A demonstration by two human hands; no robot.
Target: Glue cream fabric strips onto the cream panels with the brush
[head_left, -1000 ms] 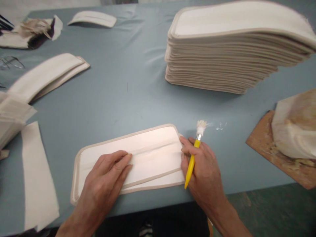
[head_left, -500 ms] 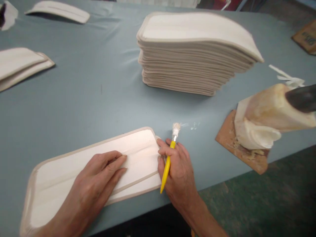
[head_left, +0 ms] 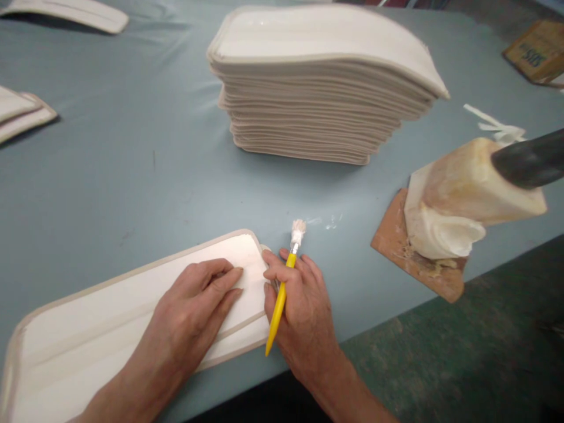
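Note:
A long cream fabric piece (head_left: 110, 305) with beige edging lies on the blue-grey table (head_left: 132, 176) near its front edge. My left hand (head_left: 194, 311) rests flat on it, fingers together, pressing near its right end. My right hand (head_left: 299, 311) touches the piece's right end with its fingertips and grips a yellow-handled brush (head_left: 282, 288). The brush's white bristle tip (head_left: 298, 226) points away from me, just past the piece's corner.
A tall stack of similar cream pieces (head_left: 321, 82) stands behind. A glue-crusted container with a dark handle (head_left: 471, 188) sits on a brown board (head_left: 396, 247) at the right. More pieces lie at the far left (head_left: 22, 111) and back left (head_left: 74, 12). A box (head_left: 533, 50) is far right.
The view has swung right, so everything shifted left in frame. My left hand slid a little toward the piece's right end. My right hand keeps the brush at the same corner.

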